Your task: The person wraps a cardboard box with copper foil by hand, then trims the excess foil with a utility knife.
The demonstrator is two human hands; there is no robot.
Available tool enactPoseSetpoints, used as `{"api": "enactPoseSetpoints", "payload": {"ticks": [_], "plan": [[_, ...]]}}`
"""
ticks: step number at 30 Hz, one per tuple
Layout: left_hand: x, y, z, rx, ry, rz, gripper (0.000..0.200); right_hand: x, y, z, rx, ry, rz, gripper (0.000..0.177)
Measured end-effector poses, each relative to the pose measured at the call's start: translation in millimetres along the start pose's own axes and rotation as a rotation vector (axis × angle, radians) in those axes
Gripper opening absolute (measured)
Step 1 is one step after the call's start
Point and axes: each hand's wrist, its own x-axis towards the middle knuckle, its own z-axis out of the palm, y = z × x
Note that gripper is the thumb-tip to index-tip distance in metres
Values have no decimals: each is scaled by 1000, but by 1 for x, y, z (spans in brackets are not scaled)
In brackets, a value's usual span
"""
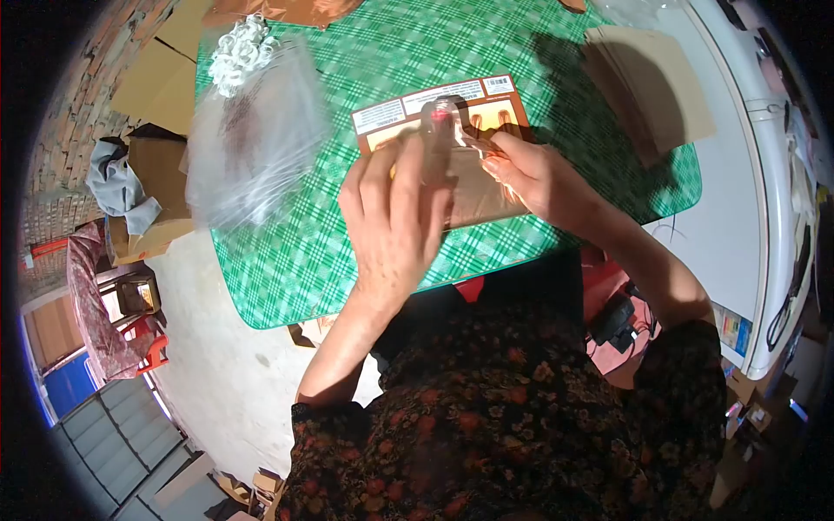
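A printed card [380,115] with a brown border, white text labels and a barcode lies on the table in front of me. My left hand [389,204] rests over its left part, fingers stretched out and slightly apart, with the fingertips in shadow. At the card's right side, my right hand [540,181] pinches a shiny copper-coloured piece of foil [486,149] between thumb and fingers. A plain brown surface [476,193] shows below the printed part, between my hands. Shadow covers the card's middle, where a small red spot shows.
A green checked cloth [287,269] covers the table. On the left lie a stack of clear plastic bags [256,148] and a heap of white curled pieces [241,54]. Brown card sheets [647,87] are at the right, copper foil [295,10] at the far edge.
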Motion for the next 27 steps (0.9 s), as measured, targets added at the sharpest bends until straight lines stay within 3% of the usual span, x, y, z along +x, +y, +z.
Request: {"api": "enactPoseSetpoints", "payload": {"ticks": [1,3,5,7,15,20,23,24,27], "plan": [[-4,2,0,15,46,100,67,0,2,0,-18,5,-47,19],[-7,8,-4,-100,-149,224,70,3,11,1,-53,10,-144,18],[-15,20,-2,-10,-411,206,85,3,13,3,-53,34,-163,17],[-20,20,4,-84,-513,131,91,2,9,0,-59,-14,-110,16],[-22,16,16,-43,-505,120,101,4,15,1,43,-12,-165,18],[-22,16,17,-27,-509,123,100,-15,-10,-12,103,130,151,23],[-20,16,16,-25,-520,120,97,-48,1,-4,120,297,85,34],[-21,16,16,-23,-521,119,96,-59,-5,1,3,347,67,33],[-20,17,17,-31,-516,120,89,-82,16,19,-625,338,-496,44]]}}
